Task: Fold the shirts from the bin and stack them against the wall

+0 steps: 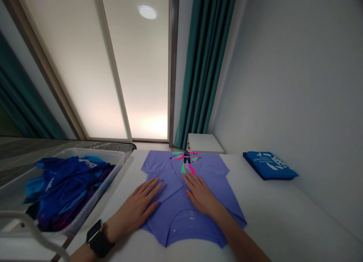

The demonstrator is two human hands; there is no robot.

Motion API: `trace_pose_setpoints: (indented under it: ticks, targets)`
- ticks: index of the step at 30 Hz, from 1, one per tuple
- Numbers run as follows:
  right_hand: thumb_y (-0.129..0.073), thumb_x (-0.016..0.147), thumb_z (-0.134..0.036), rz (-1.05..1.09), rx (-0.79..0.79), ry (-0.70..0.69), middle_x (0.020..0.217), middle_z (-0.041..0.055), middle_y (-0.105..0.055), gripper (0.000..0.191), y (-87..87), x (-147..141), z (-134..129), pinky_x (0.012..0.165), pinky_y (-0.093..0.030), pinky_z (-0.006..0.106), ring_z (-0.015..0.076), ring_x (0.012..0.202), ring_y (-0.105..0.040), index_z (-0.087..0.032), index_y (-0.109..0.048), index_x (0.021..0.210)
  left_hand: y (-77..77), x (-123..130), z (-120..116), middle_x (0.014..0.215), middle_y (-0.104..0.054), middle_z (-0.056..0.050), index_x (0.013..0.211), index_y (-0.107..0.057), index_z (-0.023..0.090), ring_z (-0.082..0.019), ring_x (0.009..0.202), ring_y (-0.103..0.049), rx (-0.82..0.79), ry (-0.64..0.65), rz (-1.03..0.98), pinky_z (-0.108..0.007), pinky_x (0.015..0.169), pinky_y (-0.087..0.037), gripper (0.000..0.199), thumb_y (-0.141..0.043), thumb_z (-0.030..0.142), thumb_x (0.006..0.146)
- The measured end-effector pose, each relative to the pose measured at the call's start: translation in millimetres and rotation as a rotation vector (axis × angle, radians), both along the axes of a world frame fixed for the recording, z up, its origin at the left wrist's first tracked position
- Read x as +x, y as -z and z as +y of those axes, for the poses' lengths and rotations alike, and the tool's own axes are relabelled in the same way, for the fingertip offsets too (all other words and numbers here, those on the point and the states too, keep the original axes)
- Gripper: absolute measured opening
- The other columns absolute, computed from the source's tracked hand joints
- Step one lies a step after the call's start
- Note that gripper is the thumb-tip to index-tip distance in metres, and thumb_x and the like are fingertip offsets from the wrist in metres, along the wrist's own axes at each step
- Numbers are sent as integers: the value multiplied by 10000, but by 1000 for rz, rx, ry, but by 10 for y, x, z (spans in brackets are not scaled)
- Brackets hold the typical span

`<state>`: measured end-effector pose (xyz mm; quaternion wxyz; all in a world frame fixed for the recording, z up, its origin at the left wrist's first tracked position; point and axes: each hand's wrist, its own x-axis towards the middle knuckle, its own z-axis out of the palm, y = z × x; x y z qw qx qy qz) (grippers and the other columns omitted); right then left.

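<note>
A purple-blue T-shirt [176, 199] lies on the white table [266, 216], its neck opening towards me and a pink, green and black print near its far edge. One part of the cloth is folded over. My left hand [138, 205] rests on the shirt's left side, fingers extended and slightly apart, with a dark watch on the wrist. Flat on the middle of the shirt, just below the print, is my right hand [201, 194], its fingers spread. Neither hand grips the cloth.
At the left stands a whitish bin [115, 175] of crumpled blue and purple clothes [66, 182]. A folded blue garment [269, 165] lies on the table's right side by the wall. Behind the table are a small white cabinet [204, 142] and a green curtain [205, 65].
</note>
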<state>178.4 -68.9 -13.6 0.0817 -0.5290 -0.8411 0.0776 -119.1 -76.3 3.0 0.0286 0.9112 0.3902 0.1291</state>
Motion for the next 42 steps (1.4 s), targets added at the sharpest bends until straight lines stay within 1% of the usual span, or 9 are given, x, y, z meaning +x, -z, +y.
trace_pose_setpoints:
  ticks: [7, 12, 15, 17, 20, 26, 30, 34, 42]
  targets:
    - [-301, 995, -396, -31, -81, -64, 1582, 31, -226, 531, -26, -40, -46, 1186, -99, 482, 204, 1464, -149, -247, -294, 1504, 91, -217, 129, 1577, -271, -30, 1520, -219, 320, -240, 1426, -300, -118, 15, 37, -454, 1164, -260, 516, -304, 421, 1022]
    - [-287, 999, -411, -12, -61, -79, 1577, 45, -247, 528, 4, -14, -16, 1183, -115, 496, 206, 1461, -163, -248, -302, 1501, -58, -355, -6, 1500, -401, -88, 1467, -334, 241, -244, 1356, -384, -154, -39, -79, -430, 1124, -324, 486, -369, 371, 1000]
    - [-350, 983, -381, 16, -24, -71, 1559, 89, -298, 524, -82, -64, -58, 1177, -154, 498, 229, 1444, -218, -209, -355, 1478, -184, -339, -190, 1220, -576, -101, 1185, -542, 198, -247, 1118, -522, -132, -63, -120, -412, 989, -424, 307, -516, 340, 915]
    - [-401, 963, -316, 58, 4, -88, 1508, 121, -385, 489, -183, -165, -152, 1164, -209, 476, 244, 1396, -313, -180, -428, 1431, -227, -326, -306, 1028, -593, -71, 957, -558, 195, -234, 961, -536, -132, -97, -91, -404, 901, -440, 152, -558, 320, 870]
    - [-434, 940, -229, 170, -9, -209, 1343, 110, -535, 397, -311, -393, -377, 1094, -332, 390, 219, 1254, -459, -198, -535, 1323, -197, -325, -420, 927, -566, -42, 844, -513, 201, -221, 886, -515, -134, -100, -44, -390, 851, -416, 87, -555, 277, 852]
    - [-579, 889, -412, 195, -89, -498, 1374, 84, -484, 580, -262, -682, -750, 1091, -299, 389, 240, 1263, -408, -257, -397, 1418, -37, -313, -476, 926, -549, -37, 845, -506, 207, -224, 909, -492, -83, -137, -39, -386, 836, -375, 22, -502, 195, 863]
    - [-647, 839, -371, 161, -52, -420, 1120, 63, -581, 334, -144, -671, -811, 973, -373, 366, 230, 1085, -482, -223, -577, 1130, -18, -282, -485, 930, -545, -39, 839, -510, 205, -226, 919, -486, -87, -154, -44, -392, 837, -373, 63, -471, 160, 862]
    - [-563, 858, -196, 191, 20, -394, 974, 40, -590, 46, -57, -657, -798, 913, -387, 341, 196, 977, -497, -210, -565, 902, -35, -281, -501, 946, -543, -40, 839, -504, 205, -224, 928, -486, -107, -161, -51, -404, 859, -371, 79, -453, 150, 861]
    - [-522, 751, -51, 386, 35, -352, 916, 32, -568, 168, -42, -628, -805, 833, -414, 298, 174, 919, -505, -206, -521, 813, -92, -337, -512, 972, -540, -42, 832, -488, 209, -211, 923, -486, -131, -123, -54, -385, 860, -372, 106, -423, 127, 852]
